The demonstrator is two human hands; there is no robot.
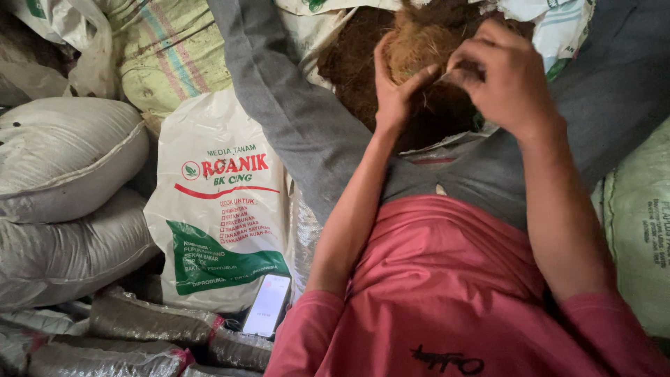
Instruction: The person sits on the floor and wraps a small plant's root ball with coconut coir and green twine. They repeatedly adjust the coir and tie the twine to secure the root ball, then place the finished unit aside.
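Sacks crowd the whole view: grey-white filled sacks (66,157) stacked at the left, a striped woven sack (167,49) behind them, a white printed bag with green and red markings (220,209) standing in the middle, and a pale green sack (638,223) at the right edge. Low at the left lie clear packets of dark material (146,321), and a phone with a lit screen (267,305) leans against the printed bag.

Both arms reach forward from pink sleeves over grey trousers toward an open sack of dark brown fibrous soil (349,70) at the top centre. The left hand (394,87) is turned palm-in, fingers upright and curled around the near side of a clump of brown coconut fibre (419,42), thumb stretched toward the right. The right hand (506,77) comes over from the right with its back to the camera, knuckles bent, fingertips pinching into the same clump. The two hands are close together, both closed on the fibre, which sits on top of the dark soil in the sack's mouth.
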